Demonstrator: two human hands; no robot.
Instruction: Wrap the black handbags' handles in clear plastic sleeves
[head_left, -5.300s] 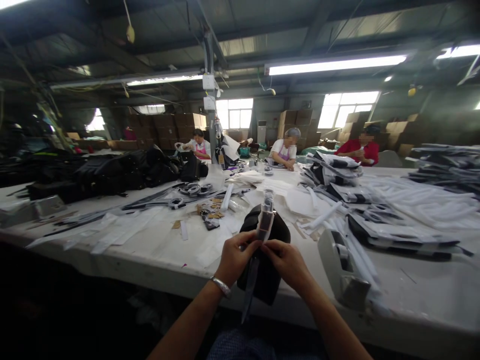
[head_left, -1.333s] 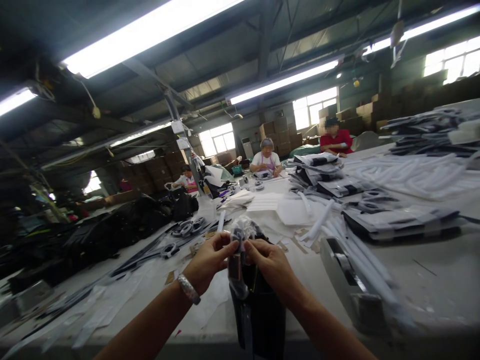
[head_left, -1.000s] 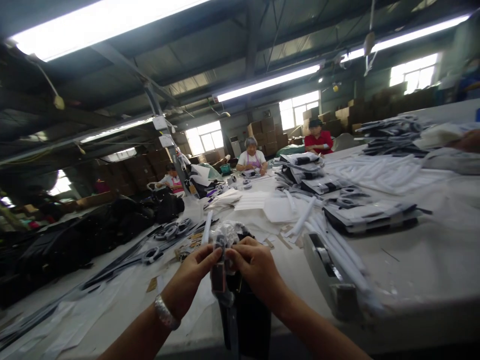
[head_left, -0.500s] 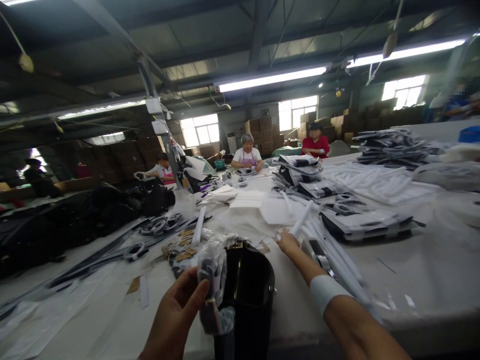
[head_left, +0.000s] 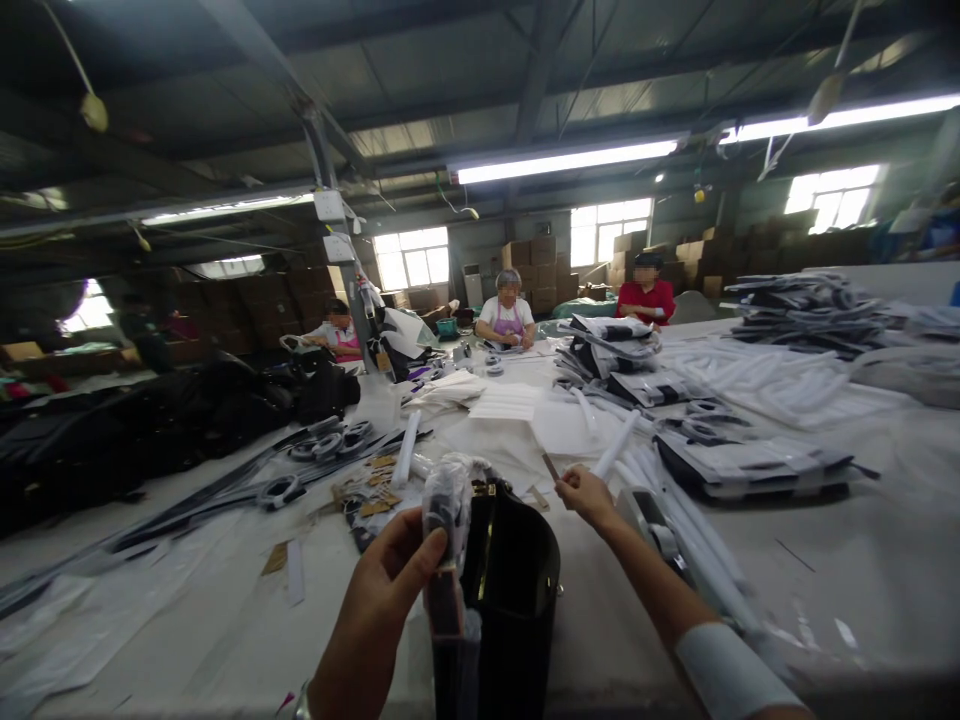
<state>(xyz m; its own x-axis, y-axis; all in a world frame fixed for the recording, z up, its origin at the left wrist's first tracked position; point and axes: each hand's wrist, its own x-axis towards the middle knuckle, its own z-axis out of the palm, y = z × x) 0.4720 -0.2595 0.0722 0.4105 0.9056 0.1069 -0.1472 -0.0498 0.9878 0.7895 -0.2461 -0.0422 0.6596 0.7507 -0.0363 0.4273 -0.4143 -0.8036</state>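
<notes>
My left hand (head_left: 379,590) is closed around a strap wrapped in crinkled clear plastic (head_left: 446,500), held upright at the mouth of a black bag (head_left: 517,590) that stands at the table's near edge. My right hand (head_left: 585,492) is stretched out past the bag. Its fingers pinch a short, thin brownish strip (head_left: 550,465), close to the tape dispenser (head_left: 649,520) and a white rolled tube (head_left: 616,445).
The long white table (head_left: 862,560) carries white tubes, stacks of grey and white packed pieces (head_left: 750,460), tape rolls (head_left: 330,440), black straps and tags. Black bags (head_left: 187,420) are heaped at the left. Three people sit working at the far end.
Both hands were together on the wrapped strap. My right hand has since let go and reached toward the tape dispenser, now pinching a small strip. The left hand keeps the strap.
</notes>
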